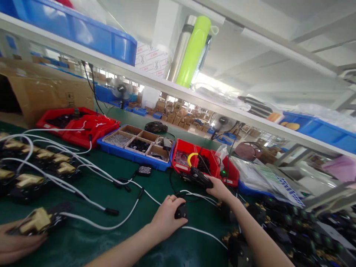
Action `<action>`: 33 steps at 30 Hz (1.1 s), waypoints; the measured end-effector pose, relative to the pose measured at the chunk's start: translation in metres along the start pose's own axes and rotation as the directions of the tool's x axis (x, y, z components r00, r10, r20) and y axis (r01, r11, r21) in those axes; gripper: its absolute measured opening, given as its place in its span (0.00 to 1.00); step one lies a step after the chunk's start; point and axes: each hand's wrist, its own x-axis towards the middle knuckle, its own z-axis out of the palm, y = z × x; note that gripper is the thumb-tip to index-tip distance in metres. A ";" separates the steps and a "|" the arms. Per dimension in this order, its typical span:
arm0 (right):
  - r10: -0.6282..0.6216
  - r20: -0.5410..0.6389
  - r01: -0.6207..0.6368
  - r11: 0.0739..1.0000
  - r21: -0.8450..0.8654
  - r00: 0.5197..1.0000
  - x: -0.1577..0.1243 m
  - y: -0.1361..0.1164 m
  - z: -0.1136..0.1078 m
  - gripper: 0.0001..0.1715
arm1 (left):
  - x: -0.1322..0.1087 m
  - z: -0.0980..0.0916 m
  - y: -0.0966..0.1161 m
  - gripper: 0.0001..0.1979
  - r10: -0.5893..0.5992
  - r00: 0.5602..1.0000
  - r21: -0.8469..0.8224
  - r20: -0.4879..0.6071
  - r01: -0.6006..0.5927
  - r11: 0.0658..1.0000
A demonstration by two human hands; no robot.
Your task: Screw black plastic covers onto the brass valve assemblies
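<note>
My left hand [168, 217] is closed around a small black block-shaped part [181, 211], low over the green mat. A white cable [205, 233] runs out from beneath this hand toward the right. My right hand [218, 190] grips the end of a black hand tool [198, 177] that lies beside the red bins; its exact kind is unclear. A yellow curved piece [191, 159] shows just above the tool. White cable loops [194, 193] rest between my two hands. Close by on the mat sits a small black tray of tiny metal pieces [144, 170].
Another person's hand [22, 241] holds a brass-and-black part [36, 222] at lower left. Beyond it are brass-topped parts [58, 163] with white cables. A blue tray [133, 157] and red bins [205, 159] line the back. Black units [289, 230] crowd the right. A shelf [155, 82] spans overhead.
</note>
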 end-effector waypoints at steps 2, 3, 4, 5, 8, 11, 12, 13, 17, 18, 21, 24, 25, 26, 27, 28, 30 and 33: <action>-0.001 -0.034 0.002 0.999 0.042 0.999 0.000 -0.001 -0.008 0.21 | 0.008 0.014 0.007 0.26 0.038 0.998 -0.021 0.057 -0.037 0.999; 0.000 -0.039 0.002 0.998 0.058 0.999 0.000 0.000 -0.013 0.20 | 0.013 0.021 0.011 0.27 0.061 0.994 -0.030 0.085 -0.058 0.998; 0.000 -0.041 0.002 0.998 0.070 0.999 0.000 0.000 -0.017 0.19 | 0.019 0.030 0.015 0.28 0.084 0.990 -0.038 0.113 -0.080 0.996; 0.001 -0.042 0.003 0.997 0.079 0.999 0.000 0.001 -0.021 0.19 | 0.027 0.040 0.018 0.28 0.108 0.985 -0.046 0.137 -0.103 0.994; 0.014 -0.064 -0.009 0.997 0.081 0.998 -0.004 0.004 -0.034 0.17 | 0.050 0.071 0.030 0.29 0.174 0.968 -0.068 0.182 -0.165 0.984; 0.056 -0.132 -0.052 0.998 0.036 0.990 -0.010 0.006 -0.047 0.17 | 0.070 0.104 0.044 0.26 0.201 0.963 -0.072 0.177 -0.191 0.979; 0.072 -0.159 -0.070 0.997 0.018 0.985 -0.013 0.007 -0.052 0.17 | 0.075 0.114 0.049 0.25 0.198 0.965 -0.067 0.170 -0.189 0.980; 0.086 -0.188 -0.087 0.996 0.004 0.978 -0.015 0.008 -0.058 0.17 | 0.079 0.123 0.053 0.24 0.192 0.968 -0.058 0.162 -0.185 0.981; 0.150 -0.328 -0.150 0.988 0.026 0.933 -0.023 0.016 -0.081 0.16 | 0.088 0.137 0.063 0.22 0.186 0.974 -0.026 0.130 -0.184 0.983; 0.169 -0.373 -0.163 0.985 0.050 0.912 -0.026 0.018 -0.087 0.16 | 0.090 0.134 0.064 0.21 0.188 0.976 -0.021 0.114 -0.187 0.982; 0.234 -0.513 -0.181 0.972 0.152 0.826 -0.035 0.023 -0.102 0.15 | 0.106 0.117 0.060 0.16 0.172 0.985 -0.003 0.026 -0.172 0.985; 0.281 -0.638 -0.135 0.954 0.268 0.717 -0.048 0.021 -0.116 0.13 | 0.133 0.100 0.056 0.13 0.166 0.986 0.004 -0.024 -0.166 0.986; 0.286 -0.671 -0.100 0.948 0.301 0.684 -0.052 0.017 -0.120 0.12 | 0.142 0.098 0.055 0.14 0.178 0.984 -0.004 -0.012 -0.178 0.984; 0.286 -0.696 -0.058 0.942 0.332 0.659 -0.056 0.013 -0.124 0.11 | 0.151 0.098 0.056 0.15 0.191 0.981 -0.020 0.008 -0.191 0.981; 0.282 -0.709 -0.013 0.933 0.359 0.646 -0.060 0.007 -0.129 0.11 | 0.159 0.100 0.057 0.18 0.202 0.979 -0.043 0.033 -0.200 0.979; 0.275 -0.713 0.031 0.923 0.384 0.645 -0.063 0.000 -0.133 0.11 | 0.166 0.104 0.060 0.23 0.208 0.976 -0.071 0.060 -0.204 0.977; 0.245 -0.703 0.104 0.904 0.414 0.668 -0.067 -0.017 -0.141 0.11 | 0.176 0.117 0.070 0.29 0.211 0.970 -0.133 0.122 -0.194 0.972; 0.180 -0.703 0.184 0.894 0.409 0.688 -0.069 -0.040 -0.151 0.10 | 0.186 0.139 0.088 0.22 0.195 0.952 -0.233 0.238 -0.139 0.963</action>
